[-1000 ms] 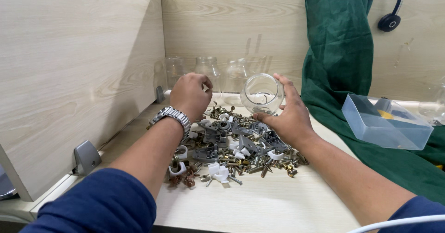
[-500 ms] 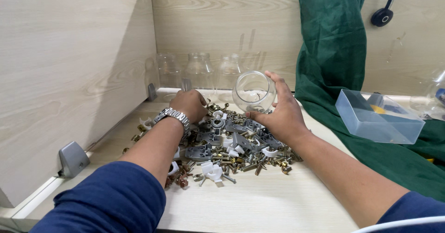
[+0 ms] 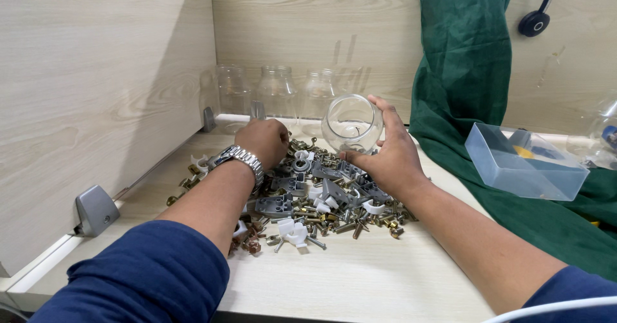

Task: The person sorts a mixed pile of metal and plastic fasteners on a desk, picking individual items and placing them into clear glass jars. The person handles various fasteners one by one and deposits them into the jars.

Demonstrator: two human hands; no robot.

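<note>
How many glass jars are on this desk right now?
4: three empty jars line the back wall; the right hand tilts one jar. More may sit off-frame right.

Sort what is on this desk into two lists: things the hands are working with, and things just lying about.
In use:
left hand in the pile of small hardware
right hand holding the tipped glass jar

Lying about:
empty jars at the back wall
clear plastic box
green cloth

No packages, labels, signs or screens here
</note>
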